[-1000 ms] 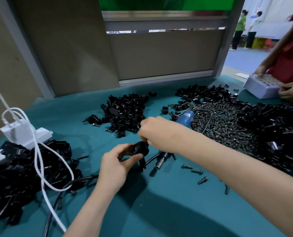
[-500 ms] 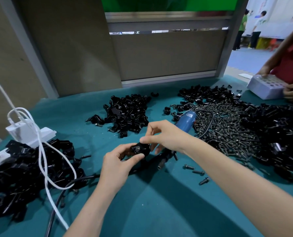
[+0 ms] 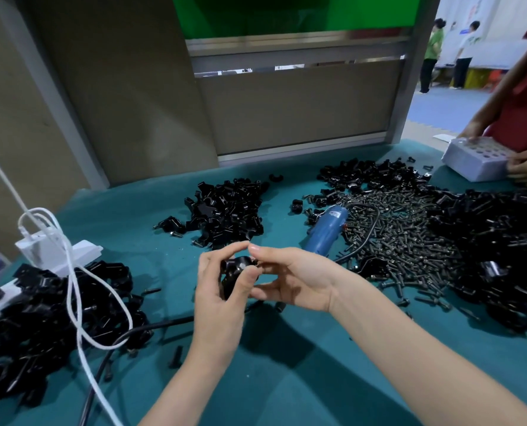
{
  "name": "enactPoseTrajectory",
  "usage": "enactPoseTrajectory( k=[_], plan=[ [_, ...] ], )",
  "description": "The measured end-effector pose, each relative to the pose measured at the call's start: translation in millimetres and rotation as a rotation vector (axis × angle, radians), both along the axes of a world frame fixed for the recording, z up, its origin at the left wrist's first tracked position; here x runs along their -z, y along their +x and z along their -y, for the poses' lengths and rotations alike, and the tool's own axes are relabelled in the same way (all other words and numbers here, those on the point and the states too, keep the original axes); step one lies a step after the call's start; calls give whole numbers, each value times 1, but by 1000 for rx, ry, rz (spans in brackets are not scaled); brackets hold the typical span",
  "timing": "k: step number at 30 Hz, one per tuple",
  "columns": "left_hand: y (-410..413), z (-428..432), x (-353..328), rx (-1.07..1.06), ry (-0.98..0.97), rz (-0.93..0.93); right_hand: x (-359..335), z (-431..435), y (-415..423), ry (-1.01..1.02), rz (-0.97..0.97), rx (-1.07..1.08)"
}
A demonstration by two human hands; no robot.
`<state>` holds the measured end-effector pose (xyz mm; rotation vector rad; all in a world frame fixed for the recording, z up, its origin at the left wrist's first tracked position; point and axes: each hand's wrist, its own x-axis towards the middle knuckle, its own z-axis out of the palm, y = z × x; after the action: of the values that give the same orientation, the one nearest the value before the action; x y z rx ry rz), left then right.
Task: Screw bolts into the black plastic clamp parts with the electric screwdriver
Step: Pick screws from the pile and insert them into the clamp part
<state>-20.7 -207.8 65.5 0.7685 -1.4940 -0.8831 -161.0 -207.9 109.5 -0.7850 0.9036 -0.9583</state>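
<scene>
Left hand point(image 3: 216, 295) grips clamp point(image 3: 237, 268) — right hand point(image 3: 296, 281) (fingers point(image 3: 265, 251) curled) pinches it.

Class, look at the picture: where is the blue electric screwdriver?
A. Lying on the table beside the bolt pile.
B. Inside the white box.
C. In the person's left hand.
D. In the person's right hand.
A: the screwdriver lies on the table at the edge of the bolt pile, while the left hand and right hand are both on the clamp.
</scene>
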Motion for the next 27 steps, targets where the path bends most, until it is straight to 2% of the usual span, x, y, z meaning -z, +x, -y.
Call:
enactPoseTrajectory(
  k=[2, 5, 8, 10, 15, 17, 18, 21, 26, 27],
  plan=[
    [-8, -4, -2, -8, -30, -39, 1, -4, 0, -19, 57, 7],
    [-15, -2, -2, -36, -94, 11, 4, -5, -4, -7, 128, 62],
    [-18, 1, 5, -2, -6, -38, 7, -7, -7, -13, 48, 58],
    [-17, 3, 13, -1, 56, -44, 10, -4, -12, -34, -194, 93],
    [-10, 15, 23, 67, 285, -178, 5, 20, -68, -107, -976, 534],
    [-8, 20, 27, 64, 342, -209, 10, 32, -87, -14, -1242, 532],
    [-8, 23, 29, 67, 365, -224, 14, 38, -89, 44, -1312, 491],
    [-8, 27, 32, 90, 402, -204, 27, 55, -79, 127, -1318, 502],
    [-8, 26, 35, 98, 439, -218, 35, 68, -73, 220, -1147, 715],
    [-8, 26, 35, 97, 448, -228, 37, 69, -75, 210, -1063, 740]
  ],
)
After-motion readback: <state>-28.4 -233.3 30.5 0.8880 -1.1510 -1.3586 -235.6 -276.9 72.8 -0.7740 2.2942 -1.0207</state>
